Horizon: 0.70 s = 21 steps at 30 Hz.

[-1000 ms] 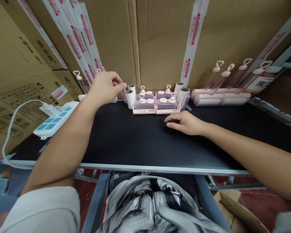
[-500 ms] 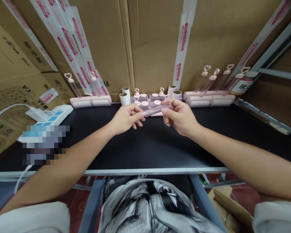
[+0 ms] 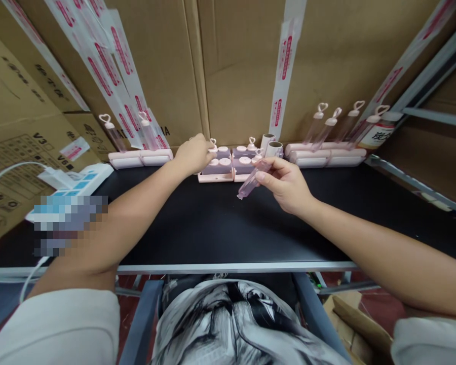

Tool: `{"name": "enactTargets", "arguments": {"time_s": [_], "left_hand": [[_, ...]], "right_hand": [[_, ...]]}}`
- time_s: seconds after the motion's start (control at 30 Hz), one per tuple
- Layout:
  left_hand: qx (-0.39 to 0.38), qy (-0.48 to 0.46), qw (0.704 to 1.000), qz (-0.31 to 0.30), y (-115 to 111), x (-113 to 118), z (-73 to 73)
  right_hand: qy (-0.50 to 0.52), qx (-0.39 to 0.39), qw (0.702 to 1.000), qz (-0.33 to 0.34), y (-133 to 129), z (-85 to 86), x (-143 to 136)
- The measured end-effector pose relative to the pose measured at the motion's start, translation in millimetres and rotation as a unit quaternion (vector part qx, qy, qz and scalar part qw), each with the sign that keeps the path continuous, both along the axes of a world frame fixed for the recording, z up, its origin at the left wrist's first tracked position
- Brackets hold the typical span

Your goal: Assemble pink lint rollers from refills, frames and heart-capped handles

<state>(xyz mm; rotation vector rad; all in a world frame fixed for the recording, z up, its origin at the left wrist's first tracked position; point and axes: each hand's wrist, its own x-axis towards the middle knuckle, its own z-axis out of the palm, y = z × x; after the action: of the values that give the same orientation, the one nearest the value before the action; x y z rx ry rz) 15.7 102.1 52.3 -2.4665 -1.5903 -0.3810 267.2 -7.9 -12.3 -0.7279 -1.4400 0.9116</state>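
Observation:
My right hand (image 3: pixel 289 185) pinches a clear pinkish plastic tube (image 3: pixel 250 183) between thumb and fingers. The tube slants down to the left above the black table. My left hand (image 3: pixel 193 154) is at the left end of the pink holders in the middle, beside a pale pink heart-shaped handle (image 3: pixel 213 144). Its fingertips are hidden behind the hand, so I cannot see whether they grip anything. The left pink holder (image 3: pixel 216 177) and the right pink holder (image 3: pixel 241 177) stand side by side, carrying clear tubes with round pink caps (image 3: pixel 245 160).
Two white cardboard-like tubes (image 3: pixel 275 149) stand right of the holders. Pink cases with upright heart-topped tubes stand at left (image 3: pixel 140 158) and right (image 3: pixel 329 157). A labelled bottle (image 3: pixel 382 133) is at the back right, a white power strip (image 3: pixel 87 180) at left. Cardboard (image 3: pixel 239 66) walls the back.
My left hand has let go of the clear tube and moved back and left to the holders, covering the white tubes there. The tube, still in my right hand, now tilts more steeply down.

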Motion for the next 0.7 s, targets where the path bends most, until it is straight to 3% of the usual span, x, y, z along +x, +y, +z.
{"name": "enactTargets", "arguments": {"time_s": [0.1, 0.2, 0.27, 0.4, 0.5, 0.7], "left_hand": [[-0.005, 0.01, 1.0, 0.003, 4.6, 2.1, 1.6], [0.012, -0.103, 0.994, -0.038, -8.2, 0.8, -1.3], [-0.016, -0.231, 0.969, -0.084, -27.3, 0.8, -8.5], [-0.189, -0.411, 0.877, -0.164, -71.1, 2.4, -31.7], [-0.247, -0.456, 0.831, -0.201, -87.0, 2.5, -44.0], [-0.298, -0.462, 0.802, -0.235, -81.6, 2.2, -48.2]], "right_hand": [[0.008, 0.001, 1.0, 0.012, -1.8, 3.4, 4.7], [-0.048, 0.018, 0.999, -0.002, -0.9, 2.7, 10.2], [-0.146, 0.071, 0.986, -0.046, -1.1, 0.4, 12.1], [-0.335, 0.174, 0.924, -0.064, -6.1, -4.8, 9.2], [-0.385, 0.203, 0.899, -0.039, -9.8, -8.1, 4.8], [-0.412, 0.197, 0.889, -0.044, -9.2, -12.4, 4.9]]}}
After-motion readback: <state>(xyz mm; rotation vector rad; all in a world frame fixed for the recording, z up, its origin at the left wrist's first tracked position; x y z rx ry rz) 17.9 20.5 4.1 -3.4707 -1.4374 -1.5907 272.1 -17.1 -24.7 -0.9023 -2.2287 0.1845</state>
